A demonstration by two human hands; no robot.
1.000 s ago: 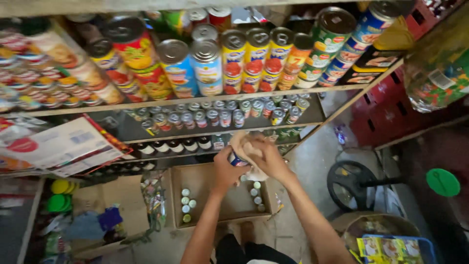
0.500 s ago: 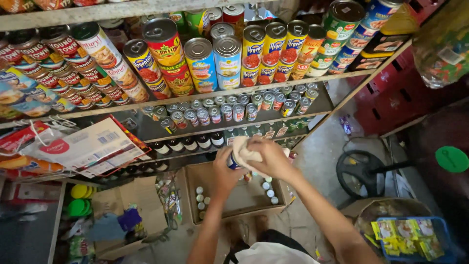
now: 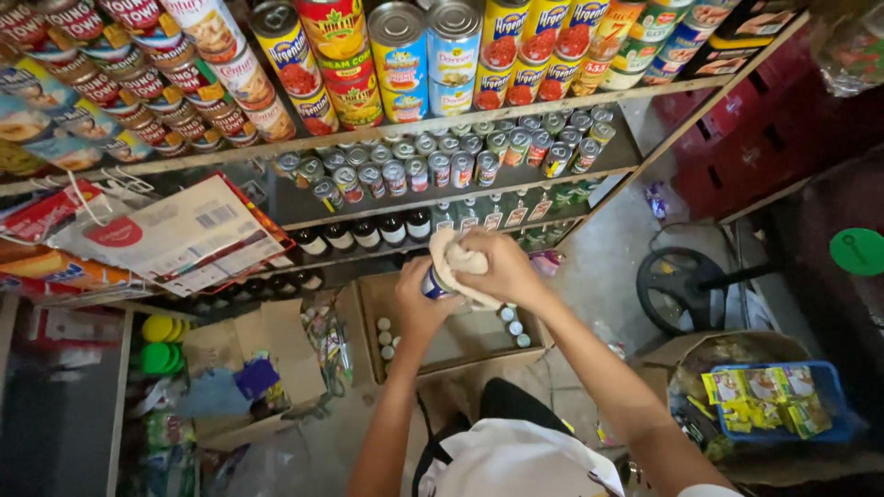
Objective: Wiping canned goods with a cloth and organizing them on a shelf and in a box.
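My left hand (image 3: 420, 299) grips a small can (image 3: 435, 283) from below, in front of the shelves. Over the can's top my right hand (image 3: 494, 267) presses a crumpled cream cloth (image 3: 458, 260). Most of the can is hidden by the cloth and my fingers. Directly beneath my hands an open cardboard box (image 3: 440, 342) on the floor holds a few small cans (image 3: 385, 338) along its left and right sides.
Wooden shelves (image 3: 387, 129) carry rows of large tins on top, small cans in the middle and dark bottles below. Hanging packets (image 3: 175, 235) are at left. A fan base (image 3: 683, 285), a blue basket (image 3: 778, 400) of yellow sachets and red crates (image 3: 764, 138) stand at right.
The view has tilted and the shelves have shifted up. Both hands stay together on the can, the right hand turning the cloth over its top.
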